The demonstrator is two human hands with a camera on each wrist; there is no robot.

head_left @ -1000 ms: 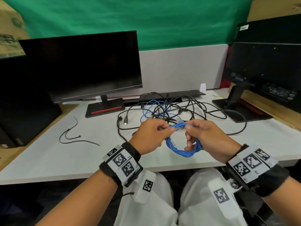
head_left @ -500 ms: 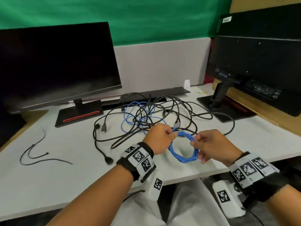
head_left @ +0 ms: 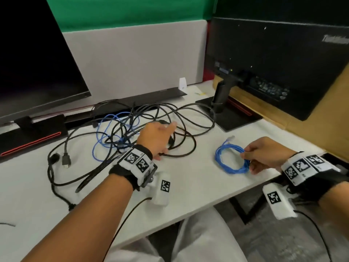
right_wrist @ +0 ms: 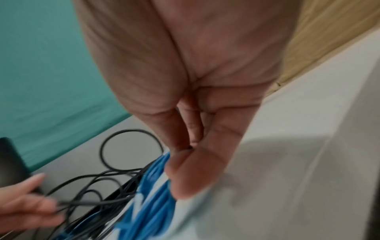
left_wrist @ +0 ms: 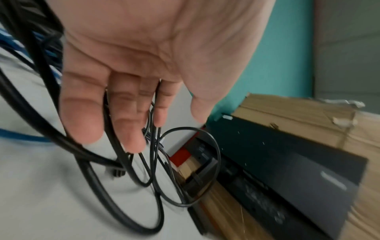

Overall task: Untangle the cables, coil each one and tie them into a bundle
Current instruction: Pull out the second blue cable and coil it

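Note:
A coiled blue cable [head_left: 232, 170] lies on the white desk [head_left: 188, 182] at the right. My right hand [head_left: 245, 154] pinches its near-right side between thumb and fingers; the right wrist view shows the same pinch [right_wrist: 176, 155] on the blue strands [right_wrist: 152, 203]. A tangle of black cables [head_left: 128, 129] with a loose blue cable [head_left: 98, 133] woven through it lies mid-desk. My left hand [head_left: 166, 137] hovers over the tangle's right part, holding nothing. In the left wrist view its fingers [left_wrist: 131, 113] are straight, with black cables [left_wrist: 96, 183] beyond them.
A black monitor [head_left: 37, 63] with a red-striped base [head_left: 32, 140] stands at the left. Another monitor's back [head_left: 273, 63] and its stand base [head_left: 232, 116] are at the right. A grey partition [head_left: 132, 59] closes the back. A small white object [head_left: 182, 84] sits by it.
My left hand let go of the blue coil and moved onto the black tangle. My right hand carried the coil rightward and down onto the desk. The head view tilted down and right.

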